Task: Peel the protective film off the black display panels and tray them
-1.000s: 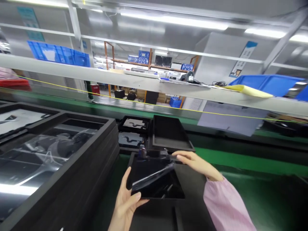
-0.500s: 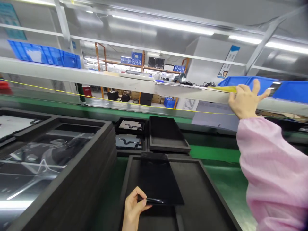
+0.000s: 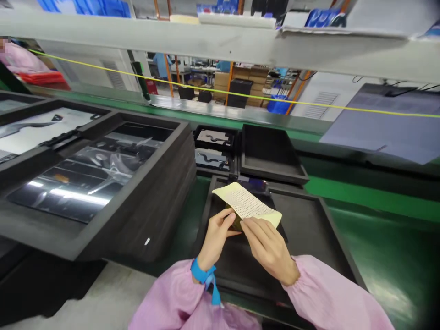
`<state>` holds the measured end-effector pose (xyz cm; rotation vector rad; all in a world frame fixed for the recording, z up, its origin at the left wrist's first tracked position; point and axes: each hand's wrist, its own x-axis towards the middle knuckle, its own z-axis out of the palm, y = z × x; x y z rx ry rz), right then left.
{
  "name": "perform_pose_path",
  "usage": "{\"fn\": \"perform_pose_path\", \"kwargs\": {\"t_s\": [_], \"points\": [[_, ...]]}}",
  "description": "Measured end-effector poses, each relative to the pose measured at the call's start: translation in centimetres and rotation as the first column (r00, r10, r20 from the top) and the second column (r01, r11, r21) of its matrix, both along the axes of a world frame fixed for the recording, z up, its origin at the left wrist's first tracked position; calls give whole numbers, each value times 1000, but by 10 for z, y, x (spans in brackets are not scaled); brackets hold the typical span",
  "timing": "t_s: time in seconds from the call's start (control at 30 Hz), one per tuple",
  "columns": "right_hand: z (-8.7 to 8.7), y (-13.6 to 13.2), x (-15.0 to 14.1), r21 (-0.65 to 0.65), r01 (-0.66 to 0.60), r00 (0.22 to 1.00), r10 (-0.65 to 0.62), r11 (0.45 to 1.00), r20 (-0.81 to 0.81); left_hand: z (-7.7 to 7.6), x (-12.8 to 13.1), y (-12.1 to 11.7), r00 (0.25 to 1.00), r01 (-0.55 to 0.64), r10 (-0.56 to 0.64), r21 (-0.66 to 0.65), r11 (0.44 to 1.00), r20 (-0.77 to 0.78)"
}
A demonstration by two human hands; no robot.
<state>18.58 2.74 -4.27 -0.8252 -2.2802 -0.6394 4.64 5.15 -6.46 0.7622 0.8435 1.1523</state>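
My right hand [image 3: 270, 247] is closed on the near edge of a pale yellow sheet of small printed labels [image 3: 247, 201], which is tilted over a flat black screen panel [image 3: 256, 184]. Thumb and fingers of my left hand [image 3: 216, 233] pinch at the panel's near edge, just under the sheet; the exact contact is partly hidden. Most of the panel's surface is covered by the sheet. Below both hands lies a black foam tray [image 3: 309, 220]. A blue band circles my left wrist.
To the left rises a stack of black foam trays [image 3: 161, 197] with film-covered panels in the top one. Behind stand a tray of smaller panels with flex cables [image 3: 215, 158] and another black tray [image 3: 271, 151]. A white shelf beam [image 3: 206, 41] and a yellow cord [image 3: 213, 91] cross ahead.
My right hand has come down from the shelf at the upper right, bringing the yellow label sheet over the panel. My left hand stays at the panel's near edge. The view has tilted downward.
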Motion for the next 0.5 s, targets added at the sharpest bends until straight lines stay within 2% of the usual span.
{"fn": "perform_pose_path", "kwargs": {"t_s": [0.2, 0.33, 0.4, 0.5], "points": [[-5, -16, -12, -74, -164, 986, 164, 984, -3, -10, 3, 0, 998, -54, 55, 5, 999, -8], [-9, -28, -18, -154, -219, 975, 212, 963, -61, -8, 3, 0, 994, -111, 111, 64, 992, 3], [-5, -28, -16, -267, -234, 971, 209, 935, -119, -6, 3, 1, 994, -108, 107, 81, 991, 10], [10, -16, -6, -462, -242, 963, 153, 853, -222, -6, 3, 1, 996, -94, 93, 94, 991, 13]]}}
